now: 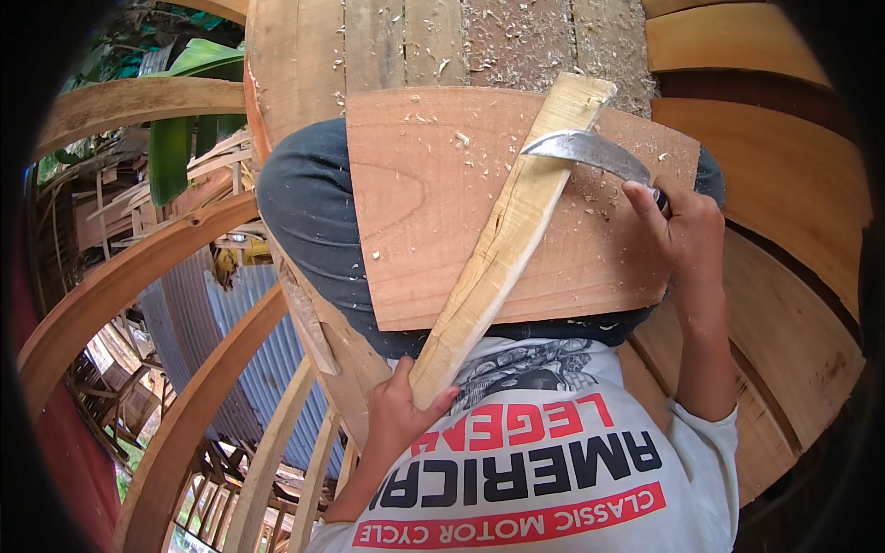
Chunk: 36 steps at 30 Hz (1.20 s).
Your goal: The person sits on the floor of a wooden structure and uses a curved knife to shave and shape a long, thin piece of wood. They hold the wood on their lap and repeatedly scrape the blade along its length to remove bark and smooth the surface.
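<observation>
A long, pale strip of wood (502,244) slants across a flat brown board (415,230) that rests on my lap. My left hand (398,405) grips the strip's near end, close to my shirt. In my right hand (687,221) is a knife with a curved metal blade (590,152), its dark handle mostly hidden by the fingers. The blade lies across the strip near the far end, touching or just over its surface. Small shavings are scattered over the board.
Beyond the board, wooden floor planks (406,46) carry many shavings. Upright wooden slats (212,387) form a railing on the left, with corrugated metal sheets (244,341) and a green leaf (171,152) outside it. Wide curved planks (765,184) run along the right.
</observation>
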Each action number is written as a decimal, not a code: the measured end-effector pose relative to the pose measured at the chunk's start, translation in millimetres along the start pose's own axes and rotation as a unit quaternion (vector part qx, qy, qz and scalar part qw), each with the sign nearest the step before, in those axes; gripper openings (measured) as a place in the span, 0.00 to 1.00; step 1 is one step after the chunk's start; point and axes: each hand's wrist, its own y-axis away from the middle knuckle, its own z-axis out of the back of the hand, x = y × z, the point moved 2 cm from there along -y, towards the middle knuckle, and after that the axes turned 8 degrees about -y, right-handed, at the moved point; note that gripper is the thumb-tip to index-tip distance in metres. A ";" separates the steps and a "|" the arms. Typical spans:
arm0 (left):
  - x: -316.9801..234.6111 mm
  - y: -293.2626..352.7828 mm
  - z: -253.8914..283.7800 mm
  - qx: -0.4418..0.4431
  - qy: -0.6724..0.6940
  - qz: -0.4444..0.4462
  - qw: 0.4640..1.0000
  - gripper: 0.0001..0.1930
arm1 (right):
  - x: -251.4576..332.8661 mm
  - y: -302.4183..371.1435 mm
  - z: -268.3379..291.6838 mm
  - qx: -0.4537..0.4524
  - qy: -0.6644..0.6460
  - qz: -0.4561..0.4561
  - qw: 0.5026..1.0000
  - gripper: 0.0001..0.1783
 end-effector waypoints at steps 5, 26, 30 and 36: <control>-0.2 0.3 1.4 0.003 0.007 0.002 1.000 0.28 | 1.3 3.5 -7.3 -0.004 0.032 0.022 0.999 0.31; -6.2 -1.9 0.5 -0.029 -0.057 -0.024 0.998 0.28 | -38.2 -43.6 6.7 -0.079 0.156 0.035 0.984 0.36; -5.7 -1.7 -2.7 -0.028 -0.036 -0.020 0.999 0.28 | -33.8 -42.3 8.3 -0.080 0.156 0.016 0.984 0.37; 9.1 12.7 -2.4 -0.016 0.001 -0.018 1.000 0.26 | -90.8 -69.7 53.5 -0.157 0.042 -0.070 0.984 0.36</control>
